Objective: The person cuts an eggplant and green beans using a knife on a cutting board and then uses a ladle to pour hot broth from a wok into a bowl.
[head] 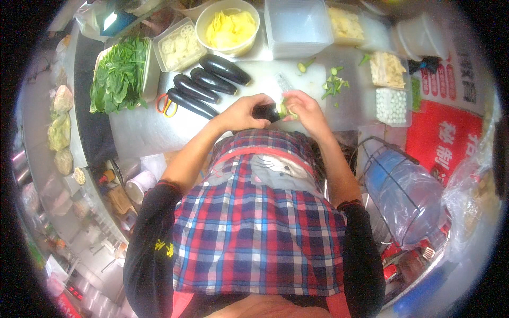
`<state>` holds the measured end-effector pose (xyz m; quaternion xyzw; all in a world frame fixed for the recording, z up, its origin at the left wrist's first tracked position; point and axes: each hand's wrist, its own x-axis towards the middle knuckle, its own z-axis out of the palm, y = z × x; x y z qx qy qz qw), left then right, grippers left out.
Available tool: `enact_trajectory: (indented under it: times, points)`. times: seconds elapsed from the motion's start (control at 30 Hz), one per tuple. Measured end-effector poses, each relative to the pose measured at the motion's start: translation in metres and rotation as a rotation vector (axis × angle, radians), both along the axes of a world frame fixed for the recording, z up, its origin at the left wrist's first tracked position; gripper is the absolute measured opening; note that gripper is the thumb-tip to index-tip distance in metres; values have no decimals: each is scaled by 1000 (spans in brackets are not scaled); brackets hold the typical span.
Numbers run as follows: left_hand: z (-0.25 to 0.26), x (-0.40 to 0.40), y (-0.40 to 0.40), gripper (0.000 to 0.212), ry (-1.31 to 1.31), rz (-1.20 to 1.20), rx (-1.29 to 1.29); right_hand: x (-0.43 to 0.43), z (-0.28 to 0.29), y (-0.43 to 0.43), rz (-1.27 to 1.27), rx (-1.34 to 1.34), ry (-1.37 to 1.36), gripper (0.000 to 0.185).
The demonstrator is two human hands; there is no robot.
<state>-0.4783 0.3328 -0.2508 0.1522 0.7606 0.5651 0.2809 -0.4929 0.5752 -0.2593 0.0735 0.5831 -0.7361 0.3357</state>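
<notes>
My left hand [248, 113] is wrapped around a dark eggplant [265, 113] at the near edge of the work surface. My right hand [300, 107] pinches the green stem end [283, 109] of that eggplant; whether it also holds a tool cannot be told. Just beyond my fingers lies a blurred, shiny knife blade or similar flat thing [284, 82]. Several whole eggplants [212, 80] lie side by side to the left, their stem ends off. Green trimmings [334, 83] are heaped to the right, with one cut stem cap [303, 67] farther back.
Orange-handled scissors [166, 105] lie left of the eggplants. Leafy greens fill a tub [151, 75] at the left. Behind stand a box of lotus root slices [179, 44], a bowl of yellow slices [227, 28] and stacked plastic containers [298, 28]. More filled boxes [391, 106] line the right.
</notes>
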Motion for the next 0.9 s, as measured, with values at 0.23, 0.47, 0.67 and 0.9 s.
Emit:
enact_trajectory:
  times: [0.23, 0.47, 0.67, 0.9]
  points:
    - [15, -32, -14, 43, -179, -107, 12, -2, 37, -20, 144, 278, 523, 27]
    - [42, -37, -11, 49, -159, -339, -295, 7, 40, -27, 259, 355, 276, 29]
    - [27, -29, -2, 48, -143, -396, -397, 25, 16, -35, 327, 701, 588, 29]
    - [22, -32, -23, 50, -470, -266, -169, 14, 9, -21, 249, 160, 67, 32]
